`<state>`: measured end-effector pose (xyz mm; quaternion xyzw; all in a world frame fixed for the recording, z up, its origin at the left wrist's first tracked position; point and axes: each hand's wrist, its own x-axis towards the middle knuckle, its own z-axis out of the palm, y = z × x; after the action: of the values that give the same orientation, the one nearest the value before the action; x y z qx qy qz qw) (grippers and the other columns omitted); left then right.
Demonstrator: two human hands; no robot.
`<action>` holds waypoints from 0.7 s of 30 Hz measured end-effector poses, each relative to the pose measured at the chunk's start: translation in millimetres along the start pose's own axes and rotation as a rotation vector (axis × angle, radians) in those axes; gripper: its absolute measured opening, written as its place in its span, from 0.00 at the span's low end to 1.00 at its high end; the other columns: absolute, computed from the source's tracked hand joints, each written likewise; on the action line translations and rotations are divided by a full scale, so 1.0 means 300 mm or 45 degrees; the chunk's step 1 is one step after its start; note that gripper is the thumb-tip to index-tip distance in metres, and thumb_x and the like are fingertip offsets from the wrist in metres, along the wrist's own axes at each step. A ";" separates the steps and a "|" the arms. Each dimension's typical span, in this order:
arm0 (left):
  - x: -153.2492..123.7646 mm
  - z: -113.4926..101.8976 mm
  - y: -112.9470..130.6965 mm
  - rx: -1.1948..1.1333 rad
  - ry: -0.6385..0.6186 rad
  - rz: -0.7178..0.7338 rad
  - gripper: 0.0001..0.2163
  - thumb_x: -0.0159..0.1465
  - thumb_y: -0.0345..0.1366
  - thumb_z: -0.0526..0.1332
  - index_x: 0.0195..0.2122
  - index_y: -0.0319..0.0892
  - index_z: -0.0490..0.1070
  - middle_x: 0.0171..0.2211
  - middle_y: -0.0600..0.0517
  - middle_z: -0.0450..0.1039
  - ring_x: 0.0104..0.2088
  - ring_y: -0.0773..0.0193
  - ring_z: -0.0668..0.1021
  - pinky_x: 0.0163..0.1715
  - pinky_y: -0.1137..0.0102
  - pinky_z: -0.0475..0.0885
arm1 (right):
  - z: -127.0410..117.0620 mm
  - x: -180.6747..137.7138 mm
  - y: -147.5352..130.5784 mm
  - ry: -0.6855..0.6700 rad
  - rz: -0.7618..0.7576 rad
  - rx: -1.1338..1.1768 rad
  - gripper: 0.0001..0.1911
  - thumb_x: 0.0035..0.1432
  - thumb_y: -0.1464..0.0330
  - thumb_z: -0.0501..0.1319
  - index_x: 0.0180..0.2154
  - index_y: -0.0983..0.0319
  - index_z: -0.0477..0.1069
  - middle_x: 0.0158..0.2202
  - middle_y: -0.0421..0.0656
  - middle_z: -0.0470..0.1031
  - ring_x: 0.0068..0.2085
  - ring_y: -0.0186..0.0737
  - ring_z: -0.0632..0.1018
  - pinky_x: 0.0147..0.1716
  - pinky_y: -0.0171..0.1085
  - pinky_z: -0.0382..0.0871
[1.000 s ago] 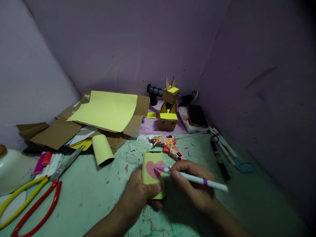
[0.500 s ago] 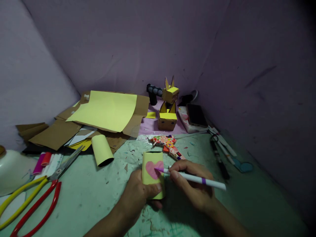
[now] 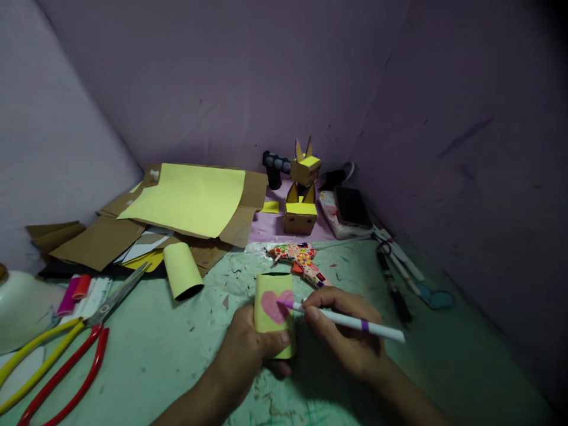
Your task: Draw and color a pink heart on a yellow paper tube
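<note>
Pinching the marker, my right hand puts its tip on the pink heart. My left hand clamps the yellow tube upright on the green mat. The marker's axis runs rightward from the heart; short, light strokes should keep colour inside the outline.

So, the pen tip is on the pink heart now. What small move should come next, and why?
Probably a short stroke of the marker along the heart, toward its edge. The tip already rests on the pink shape, the right hand holds the pen in a writing grip, and the left hand steadies the yellow tube upright on the table, so the surface looks ready for drawing.
</note>
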<state>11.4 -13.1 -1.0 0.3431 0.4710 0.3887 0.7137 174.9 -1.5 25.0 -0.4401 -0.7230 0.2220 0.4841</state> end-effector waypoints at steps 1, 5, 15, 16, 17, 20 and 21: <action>-0.001 0.001 0.001 -0.001 0.007 -0.002 0.17 0.42 0.38 0.71 0.30 0.34 0.72 0.21 0.50 0.70 0.20 0.65 0.72 0.15 0.73 0.71 | -0.001 -0.002 0.000 0.007 0.002 0.005 0.08 0.54 0.70 0.59 0.24 0.61 0.73 0.19 0.38 0.76 0.19 0.33 0.74 0.19 0.30 0.67; -0.005 0.005 0.006 -0.001 0.025 -0.017 0.19 0.42 0.38 0.71 0.33 0.34 0.73 0.21 0.51 0.71 0.20 0.65 0.72 0.14 0.73 0.70 | 0.006 -0.003 -0.003 0.075 0.061 0.048 0.08 0.53 0.69 0.59 0.24 0.60 0.74 0.20 0.39 0.77 0.19 0.34 0.74 0.20 0.31 0.68; -0.003 0.006 0.006 -0.008 0.030 -0.023 0.17 0.42 0.37 0.70 0.31 0.34 0.73 0.20 0.51 0.70 0.20 0.65 0.72 0.14 0.73 0.71 | 0.003 -0.004 0.008 0.061 0.057 0.072 0.08 0.54 0.69 0.59 0.25 0.60 0.73 0.19 0.38 0.75 0.18 0.32 0.72 0.19 0.31 0.65; -0.003 0.006 0.005 -0.012 0.034 -0.026 0.17 0.41 0.37 0.71 0.31 0.34 0.73 0.20 0.51 0.70 0.20 0.65 0.72 0.14 0.73 0.70 | 0.004 -0.006 0.009 0.061 0.064 0.076 0.08 0.54 0.69 0.59 0.25 0.60 0.73 0.19 0.37 0.75 0.19 0.32 0.72 0.19 0.31 0.64; -0.003 0.007 0.004 -0.014 0.033 -0.028 0.17 0.41 0.37 0.70 0.31 0.34 0.73 0.21 0.51 0.70 0.20 0.65 0.72 0.14 0.73 0.70 | 0.005 -0.006 0.010 0.064 0.066 0.077 0.08 0.54 0.69 0.59 0.24 0.60 0.73 0.19 0.37 0.75 0.18 0.32 0.72 0.18 0.30 0.63; -0.003 0.007 0.003 -0.011 0.030 -0.014 0.17 0.42 0.37 0.70 0.31 0.34 0.72 0.21 0.50 0.70 0.20 0.65 0.72 0.14 0.73 0.71 | 0.009 -0.006 0.008 0.063 0.076 0.071 0.08 0.54 0.68 0.59 0.24 0.60 0.73 0.18 0.37 0.74 0.18 0.32 0.72 0.17 0.31 0.62; -0.003 0.006 0.002 -0.006 0.033 -0.009 0.17 0.42 0.37 0.70 0.31 0.34 0.72 0.21 0.50 0.70 0.20 0.65 0.72 0.14 0.73 0.71 | 0.010 -0.006 0.006 0.063 0.092 0.069 0.09 0.54 0.68 0.59 0.24 0.60 0.73 0.18 0.37 0.74 0.17 0.32 0.71 0.17 0.31 0.61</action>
<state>12.8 -13.9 0.6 0.3347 0.4806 0.3917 0.7096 173.4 -1.9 21.4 -0.4581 -0.6881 0.2480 0.5051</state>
